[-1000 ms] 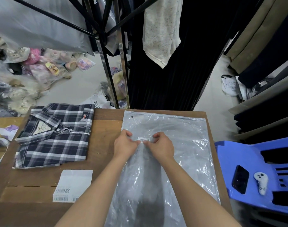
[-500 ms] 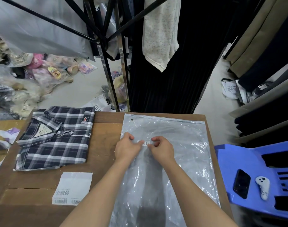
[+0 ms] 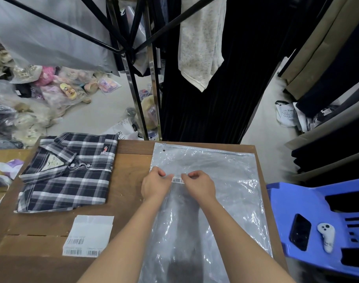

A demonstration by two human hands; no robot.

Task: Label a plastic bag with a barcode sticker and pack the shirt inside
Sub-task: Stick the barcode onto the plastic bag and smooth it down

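A clear plastic bag [image 3: 221, 180] lies flat on the right half of the wooden table [image 3: 129, 158], zip edge at the far side. A small white barcode sticker [image 3: 178, 179] sits on the bag's upper middle. My left hand [image 3: 155, 185] presses the sticker's left end with curled fingertips. My right hand [image 3: 199, 183] pinches or presses its right end. A folded dark plaid shirt [image 3: 70, 172] lies on the table's left part, collar to the left, apart from both hands.
A sheet of barcode stickers [image 3: 88, 236] lies near the table's front. A blue plastic stool [image 3: 317, 201] on the right holds a black phone [image 3: 299, 231] and a white controller [image 3: 326, 236]. Hanging clothes and a metal rack [image 3: 133, 78] stand behind; bagged goods cover the floor at left.
Both hands have stayed at the sticker, spreading slightly apart so more of the barcode shows between them. The bag and shirt have not moved.
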